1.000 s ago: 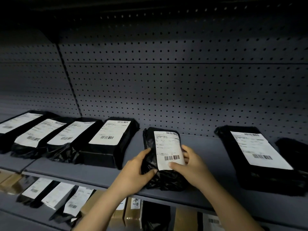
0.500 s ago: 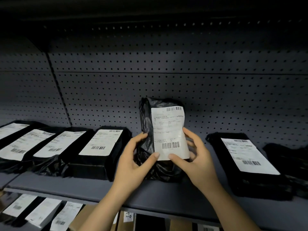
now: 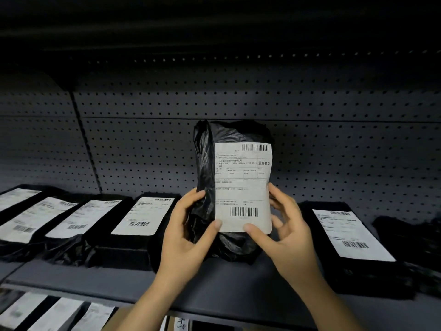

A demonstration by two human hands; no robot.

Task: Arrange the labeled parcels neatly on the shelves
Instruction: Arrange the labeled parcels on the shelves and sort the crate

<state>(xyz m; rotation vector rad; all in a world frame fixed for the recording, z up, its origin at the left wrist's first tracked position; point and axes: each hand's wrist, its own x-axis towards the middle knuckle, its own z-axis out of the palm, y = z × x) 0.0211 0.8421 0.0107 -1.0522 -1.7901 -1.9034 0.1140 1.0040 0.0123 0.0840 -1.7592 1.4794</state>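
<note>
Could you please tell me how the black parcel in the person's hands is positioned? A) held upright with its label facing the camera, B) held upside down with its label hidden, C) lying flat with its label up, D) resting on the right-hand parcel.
A: the black parcel stands upright between the left hand and right hand, its white label facing the camera.

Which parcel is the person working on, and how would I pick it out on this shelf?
Look at the grey shelf in front of the pegboard wall, where black parcels lie flat in a row. Just right of that row is a crinkled black parcel. It alone is upright, white label facing you; its neighbours lie label-up.
</note>
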